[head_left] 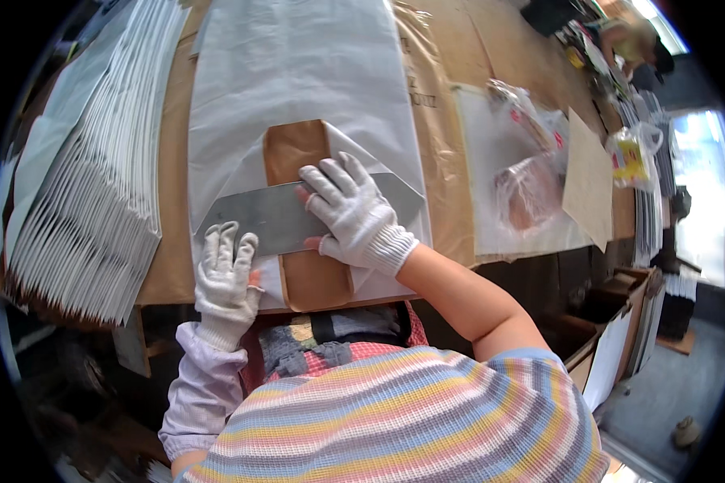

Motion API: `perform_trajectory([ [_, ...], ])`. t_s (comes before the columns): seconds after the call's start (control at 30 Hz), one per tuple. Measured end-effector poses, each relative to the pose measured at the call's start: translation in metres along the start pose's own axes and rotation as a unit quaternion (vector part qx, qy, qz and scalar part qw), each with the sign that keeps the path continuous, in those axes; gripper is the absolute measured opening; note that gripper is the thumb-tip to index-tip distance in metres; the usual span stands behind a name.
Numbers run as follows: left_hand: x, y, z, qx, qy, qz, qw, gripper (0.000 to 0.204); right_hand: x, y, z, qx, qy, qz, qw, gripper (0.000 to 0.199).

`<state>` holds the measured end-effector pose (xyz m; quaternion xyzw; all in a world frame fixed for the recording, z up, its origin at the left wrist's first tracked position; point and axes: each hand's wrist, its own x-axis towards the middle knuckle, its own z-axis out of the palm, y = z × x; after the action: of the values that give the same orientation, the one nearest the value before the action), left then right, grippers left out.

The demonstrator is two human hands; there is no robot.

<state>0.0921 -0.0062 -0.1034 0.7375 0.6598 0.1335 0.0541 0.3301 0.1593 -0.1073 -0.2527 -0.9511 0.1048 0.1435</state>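
A white paper bag (pixel 298 72) lies flat on the brown table (pixel 451 153), its bottom end folded open toward me. A brown cardboard insert (pixel 294 149) sits in that fold. Across it lies a grey metal plate (pixel 258 217). My right hand (pixel 350 213), in a white knit glove, presses flat on the plate with its fingers spread. My left hand (pixel 224 270), also gloved, rests on the white paper flap at the plate's near left edge, fingers pointing away from me.
A tall stack of folded white bags (pixel 89 185) leans at the left. Clear plastic bags (pixel 528 173), a white sheet and a brown card (pixel 588 181) lie at the right. Farther right stand more bag stacks and a yellow packet (pixel 630 157).
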Motion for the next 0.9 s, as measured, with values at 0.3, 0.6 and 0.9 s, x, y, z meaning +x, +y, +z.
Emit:
perform_trajectory([
  [0.3,0.002,0.002,0.004,0.025,-0.011,0.013,1.0,0.057,-0.005,0.015,0.0,0.01,-0.034,-0.039,0.999,0.078],
  [0.6,0.007,0.012,-0.002,0.033,-0.015,0.017,0.999,0.056,-0.007,0.016,-0.002,0.055,0.0,-0.04,0.998,0.073],
  [0.9,0.036,-0.006,-0.011,0.001,-0.021,0.155,0.988,0.053,-0.035,0.042,-0.019,0.23,0.071,-0.022,0.97,0.029],
])
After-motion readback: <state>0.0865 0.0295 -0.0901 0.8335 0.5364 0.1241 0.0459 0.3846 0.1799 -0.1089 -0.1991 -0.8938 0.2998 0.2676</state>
